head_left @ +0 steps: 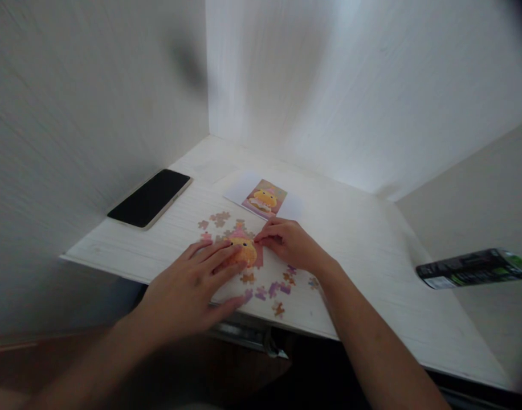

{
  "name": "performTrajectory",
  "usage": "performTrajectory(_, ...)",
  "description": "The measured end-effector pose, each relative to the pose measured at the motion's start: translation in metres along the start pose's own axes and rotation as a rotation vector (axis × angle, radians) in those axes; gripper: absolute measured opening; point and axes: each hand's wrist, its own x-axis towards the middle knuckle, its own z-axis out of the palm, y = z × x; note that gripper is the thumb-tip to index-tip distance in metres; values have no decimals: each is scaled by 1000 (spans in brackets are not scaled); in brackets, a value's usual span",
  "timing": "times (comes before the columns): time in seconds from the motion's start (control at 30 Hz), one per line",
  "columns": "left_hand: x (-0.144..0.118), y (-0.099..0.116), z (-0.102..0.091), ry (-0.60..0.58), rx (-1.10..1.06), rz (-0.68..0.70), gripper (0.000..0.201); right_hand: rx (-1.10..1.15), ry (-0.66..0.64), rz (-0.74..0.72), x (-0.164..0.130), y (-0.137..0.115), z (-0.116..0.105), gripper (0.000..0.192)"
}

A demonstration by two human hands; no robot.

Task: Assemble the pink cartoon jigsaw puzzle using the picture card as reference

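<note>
A partly joined jigsaw cluster (246,249) with an orange figure on pink lies on the white desk (363,250). My left hand (192,285) rests flat on the desk, fingers spread, fingertips touching the cluster's left side. My right hand (286,242) sits at the cluster's right edge, fingertips pinched against it. Whether a piece is between those fingers is hidden. Loose puzzle pieces (272,289) lie scattered near the front edge, and several more pieces (219,218) lie behind the cluster.
A reference picture card (264,199) of the same orange figure lies behind the puzzle. A black phone (150,197) lies face up at the left by the wall. A dark green packet (474,267) sits at the right. White walls enclose the desk on three sides.
</note>
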Motion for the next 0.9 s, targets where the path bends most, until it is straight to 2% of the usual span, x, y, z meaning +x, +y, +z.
performTrajectory(0.23, 1, 0, 0, -6, 23, 15, 50, -39, 1, -37, -1, -3, -2, 27)
performTrajectory(0.3, 1, 0, 0, -10, 33, 20, 51, -57, 75, -13, -1, -2, -6, 27)
performTrajectory(0.4, 0, -2, 1, -4, 51, 26, 50, -89, 254, 61, -2, 5, -17, 26)
performTrajectory(0.5, 0, -2, 2, 1, 59, 21, 50, -117, 323, 130, -6, 17, -32, 21)
performTrajectory(0.7, 3, -3, 0, 22, 59, 36, 46, -99, 276, 254, -16, 38, -48, 14)
performTrajectory(0.9, 1, -6, 0, 84, 66, 70, 47, -25, 122, 232, -11, 28, -33, 13)
